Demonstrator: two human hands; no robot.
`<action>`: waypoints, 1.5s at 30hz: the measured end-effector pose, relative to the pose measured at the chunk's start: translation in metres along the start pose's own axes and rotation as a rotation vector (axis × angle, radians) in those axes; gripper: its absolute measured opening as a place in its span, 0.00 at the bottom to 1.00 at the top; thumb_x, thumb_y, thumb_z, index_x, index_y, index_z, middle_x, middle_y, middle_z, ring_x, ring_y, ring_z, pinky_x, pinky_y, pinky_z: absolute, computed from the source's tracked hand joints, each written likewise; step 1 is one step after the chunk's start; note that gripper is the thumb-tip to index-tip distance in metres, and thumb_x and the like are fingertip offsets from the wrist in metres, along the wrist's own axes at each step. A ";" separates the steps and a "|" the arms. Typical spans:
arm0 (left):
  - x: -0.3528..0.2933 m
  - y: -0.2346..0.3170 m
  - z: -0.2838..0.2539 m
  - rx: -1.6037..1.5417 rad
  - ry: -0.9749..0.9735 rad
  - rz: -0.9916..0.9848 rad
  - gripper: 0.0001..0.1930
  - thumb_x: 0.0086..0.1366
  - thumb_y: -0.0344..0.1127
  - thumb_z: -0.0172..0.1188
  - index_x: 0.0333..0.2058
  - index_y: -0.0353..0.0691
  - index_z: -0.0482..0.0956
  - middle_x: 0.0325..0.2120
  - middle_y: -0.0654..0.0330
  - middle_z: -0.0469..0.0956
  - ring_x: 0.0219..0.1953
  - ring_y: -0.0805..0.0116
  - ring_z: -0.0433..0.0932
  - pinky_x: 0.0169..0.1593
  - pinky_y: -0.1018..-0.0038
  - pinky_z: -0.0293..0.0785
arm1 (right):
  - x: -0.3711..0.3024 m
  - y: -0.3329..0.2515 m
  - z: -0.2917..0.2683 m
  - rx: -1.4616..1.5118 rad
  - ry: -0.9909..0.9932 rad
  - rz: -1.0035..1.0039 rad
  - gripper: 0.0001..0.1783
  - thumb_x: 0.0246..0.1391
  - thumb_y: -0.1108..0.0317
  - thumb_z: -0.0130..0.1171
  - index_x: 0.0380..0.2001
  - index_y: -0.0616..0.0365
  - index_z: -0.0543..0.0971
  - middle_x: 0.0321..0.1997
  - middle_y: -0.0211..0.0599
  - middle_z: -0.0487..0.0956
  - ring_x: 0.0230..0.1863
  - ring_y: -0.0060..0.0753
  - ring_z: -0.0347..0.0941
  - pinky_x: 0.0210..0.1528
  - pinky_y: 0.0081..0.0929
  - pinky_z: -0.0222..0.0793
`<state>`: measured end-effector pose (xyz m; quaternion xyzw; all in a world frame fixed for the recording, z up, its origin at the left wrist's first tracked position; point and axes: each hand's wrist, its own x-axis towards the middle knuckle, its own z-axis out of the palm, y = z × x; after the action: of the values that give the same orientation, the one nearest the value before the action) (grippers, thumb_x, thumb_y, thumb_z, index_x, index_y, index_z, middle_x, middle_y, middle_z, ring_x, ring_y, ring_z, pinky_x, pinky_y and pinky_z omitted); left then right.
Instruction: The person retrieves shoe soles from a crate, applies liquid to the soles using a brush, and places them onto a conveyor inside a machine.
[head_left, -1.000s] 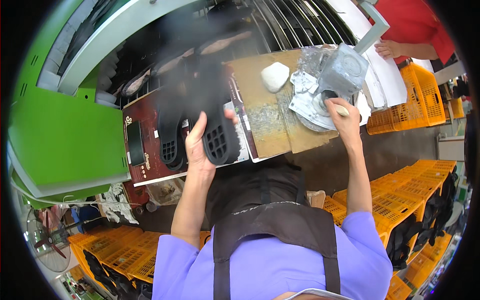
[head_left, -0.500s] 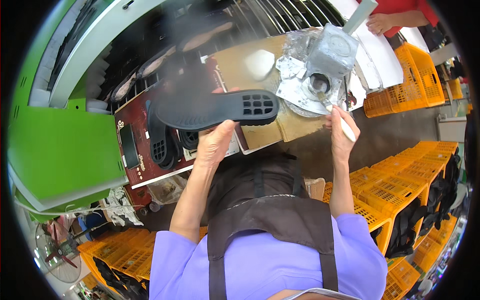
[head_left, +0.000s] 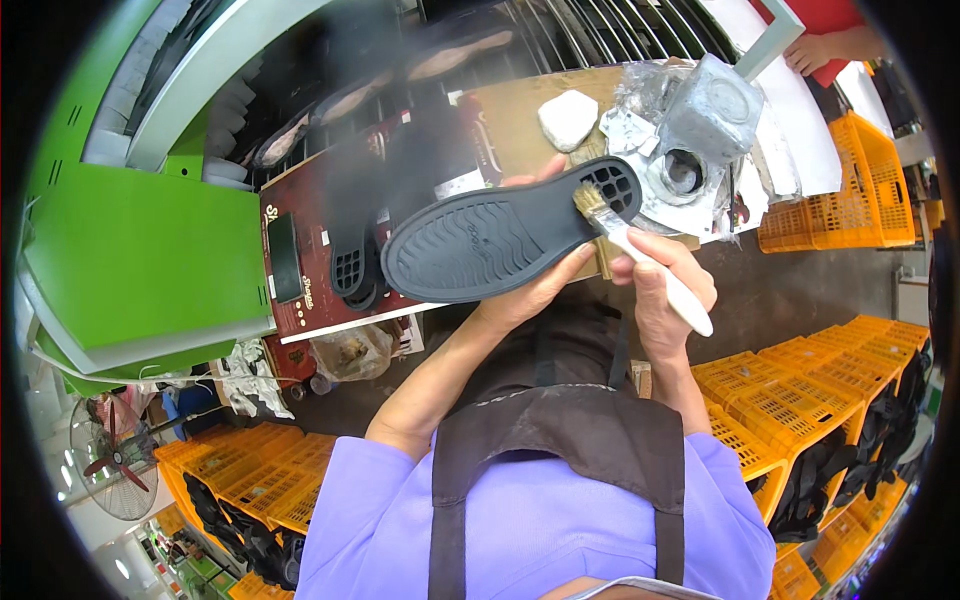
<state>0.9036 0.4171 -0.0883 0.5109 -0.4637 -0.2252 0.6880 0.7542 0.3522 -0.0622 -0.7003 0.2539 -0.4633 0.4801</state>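
Observation:
My left hand (head_left: 535, 290) grips a black shoe sole (head_left: 475, 245) round its middle, thumb at the near edge and fingertips beyond the far edge. The sole is tilted so its inner face shows, with wavy ridges and a grid of hollows at the right end. In my right hand (head_left: 668, 285) is a paintbrush (head_left: 640, 250) with a white handle. Its bristles touch the sole beside the grid. Behind them on the bench is a round pot (head_left: 685, 172) with a pale, smeared rim. More black soles (head_left: 352, 275) lie to the left on dark red cardboard.
A grey-white block-shaped container (head_left: 712, 108) and a white lump (head_left: 568, 120) stand at the back of the bench. Green machine housing (head_left: 140, 260) borders the left. Shoe parts lie on a rack of bars behind. Orange crates (head_left: 800, 385) line the right; a person's hand (head_left: 808, 52) shows far right.
The brush has moved from the pot leftward onto the sole. My left hand has brought the sole right and nearer, turning its inner face up. The whole view has shifted slightly.

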 end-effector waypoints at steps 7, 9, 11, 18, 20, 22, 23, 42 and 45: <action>-0.006 -0.009 0.005 -0.174 0.019 -0.035 0.38 0.49 0.31 0.71 0.57 0.36 0.61 0.56 0.54 0.65 0.51 0.71 0.70 0.53 0.74 0.66 | -0.002 -0.006 0.024 0.072 -0.152 0.031 0.22 0.57 0.58 0.59 0.40 0.71 0.78 0.33 0.45 0.80 0.29 0.26 0.78 0.31 0.17 0.76; -0.011 -0.019 0.006 -0.304 0.012 -0.067 0.40 0.48 0.33 0.72 0.58 0.36 0.59 0.57 0.53 0.65 0.51 0.71 0.69 0.55 0.73 0.66 | -0.003 -0.010 0.031 0.093 -0.190 0.047 0.21 0.57 0.58 0.59 0.41 0.71 0.78 0.35 0.45 0.80 0.31 0.27 0.79 0.31 0.18 0.76; -0.020 -0.059 -0.006 -0.202 -0.158 0.016 0.39 0.54 0.36 0.68 0.59 0.37 0.54 0.54 0.57 0.67 0.51 0.76 0.68 0.57 0.71 0.64 | -0.004 -0.016 0.038 0.125 -0.251 0.056 0.20 0.57 0.60 0.59 0.41 0.71 0.77 0.35 0.45 0.80 0.32 0.27 0.79 0.32 0.18 0.77; -0.005 -0.025 0.006 -1.582 -0.049 -0.987 0.29 0.63 0.43 0.56 0.59 0.35 0.59 0.48 0.63 0.73 0.48 0.78 0.71 0.57 0.75 0.64 | 0.000 -0.024 0.046 0.161 -0.336 0.017 0.20 0.57 0.60 0.58 0.41 0.70 0.77 0.34 0.46 0.80 0.31 0.26 0.79 0.31 0.17 0.76; -0.003 -0.011 0.006 -1.368 -0.118 -0.935 0.29 0.63 0.41 0.56 0.58 0.35 0.60 0.46 0.63 0.73 0.47 0.77 0.71 0.56 0.75 0.65 | 0.002 -0.027 0.047 0.160 -0.347 -0.059 0.19 0.58 0.61 0.58 0.41 0.71 0.77 0.34 0.46 0.80 0.30 0.26 0.79 0.30 0.17 0.76; -0.002 0.010 0.005 -0.944 -0.255 -0.830 0.27 0.61 0.39 0.58 0.56 0.35 0.62 0.41 0.62 0.74 0.44 0.76 0.72 0.52 0.76 0.66 | 0.003 -0.026 0.045 0.140 -0.343 -0.081 0.19 0.58 0.61 0.57 0.41 0.71 0.77 0.33 0.45 0.80 0.30 0.25 0.79 0.30 0.17 0.76; -0.002 0.019 0.005 -0.732 -0.320 -0.770 0.26 0.61 0.38 0.59 0.56 0.36 0.63 0.39 0.62 0.74 0.42 0.75 0.72 0.51 0.77 0.67 | 0.004 -0.025 0.043 0.120 -0.335 -0.099 0.19 0.58 0.61 0.57 0.41 0.71 0.77 0.33 0.45 0.80 0.30 0.25 0.79 0.30 0.17 0.76; -0.030 0.027 -0.050 -0.604 -0.463 -0.592 0.38 0.63 0.66 0.42 0.52 0.31 0.64 0.39 0.52 0.75 0.41 0.67 0.75 0.46 0.73 0.71 | 0.056 0.008 0.034 0.248 -0.235 0.057 0.14 0.56 0.65 0.60 0.38 0.67 0.80 0.26 0.36 0.81 0.25 0.18 0.76 0.27 0.14 0.72; -0.033 0.024 -0.053 -0.729 -0.342 -0.657 0.36 0.66 0.64 0.36 0.51 0.32 0.65 0.35 0.52 0.76 0.35 0.68 0.76 0.40 0.75 0.73 | 0.049 0.005 0.034 0.250 -0.300 0.050 0.13 0.56 0.66 0.61 0.38 0.67 0.80 0.27 0.37 0.81 0.26 0.19 0.77 0.27 0.15 0.73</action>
<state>0.9297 0.4783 -0.0822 0.3126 -0.2762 -0.6564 0.6285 0.8066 0.3252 -0.0508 -0.6900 0.1372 -0.3697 0.6070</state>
